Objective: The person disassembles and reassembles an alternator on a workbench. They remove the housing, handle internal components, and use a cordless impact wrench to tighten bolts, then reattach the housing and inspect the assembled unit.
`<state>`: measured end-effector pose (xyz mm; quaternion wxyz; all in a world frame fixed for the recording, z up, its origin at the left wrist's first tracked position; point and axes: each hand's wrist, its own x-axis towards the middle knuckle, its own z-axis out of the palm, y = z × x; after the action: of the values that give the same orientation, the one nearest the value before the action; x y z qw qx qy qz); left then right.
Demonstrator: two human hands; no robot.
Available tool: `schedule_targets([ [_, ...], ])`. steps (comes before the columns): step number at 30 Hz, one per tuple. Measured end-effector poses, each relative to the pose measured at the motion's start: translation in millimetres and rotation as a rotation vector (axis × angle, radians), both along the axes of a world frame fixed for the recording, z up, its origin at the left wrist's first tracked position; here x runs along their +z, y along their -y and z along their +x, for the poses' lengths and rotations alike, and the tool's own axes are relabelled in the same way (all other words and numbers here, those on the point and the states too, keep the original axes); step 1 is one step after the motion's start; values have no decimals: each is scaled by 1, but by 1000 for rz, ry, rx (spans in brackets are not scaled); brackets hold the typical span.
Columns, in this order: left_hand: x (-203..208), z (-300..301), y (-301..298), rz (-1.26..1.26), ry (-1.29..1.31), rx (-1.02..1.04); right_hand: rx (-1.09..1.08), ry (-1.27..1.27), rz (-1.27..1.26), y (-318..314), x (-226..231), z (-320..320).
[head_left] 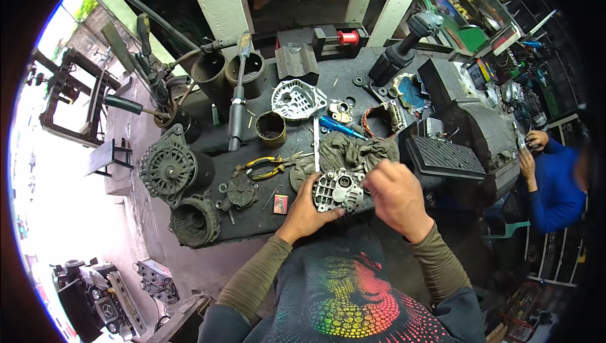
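Both hands work at the near edge of a dark, grimy workbench (252,223). The left hand (307,213) cups a small silver cast-metal alternator end housing (339,189) from below and the left side, thumb lying along its lower rim, fingers curled under it. The right hand (396,196) comes in from the right, fingers bent and pressed onto the housing's upper right edge; whether they pinch a small part there cannot be told. The housing sits just above the bench edge, touching a crumpled grey-green rag (353,150) behind it. A blue-handled screwdriver (338,127) lies just beyond the rag. To the left rest yellow-handled pliers (265,166), a round dark rotor-like disc (242,190) and a small red box (280,204). Farther left stand a complete grey alternator (169,167) and a dark ribbed stator ring (194,221). A larger silver alternator cover (297,98) lies mid-bench. At the far right another person in a blue sleeve (555,185) handles something small.
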<state>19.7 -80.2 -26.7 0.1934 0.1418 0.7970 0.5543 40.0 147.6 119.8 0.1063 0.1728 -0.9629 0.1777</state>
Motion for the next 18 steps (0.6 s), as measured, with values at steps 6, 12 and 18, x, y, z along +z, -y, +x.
schedule_targets([
  [6,0,-7,2,32,31,-47,-240,172,-406,-12,-90,-60],
  [12,-1,-5,1,48,55,-10,-233,132,-46,-23,-148,-128],
  [18,-6,-4,0,116,76,-1,-251,66,377,-1,-155,-166],
])
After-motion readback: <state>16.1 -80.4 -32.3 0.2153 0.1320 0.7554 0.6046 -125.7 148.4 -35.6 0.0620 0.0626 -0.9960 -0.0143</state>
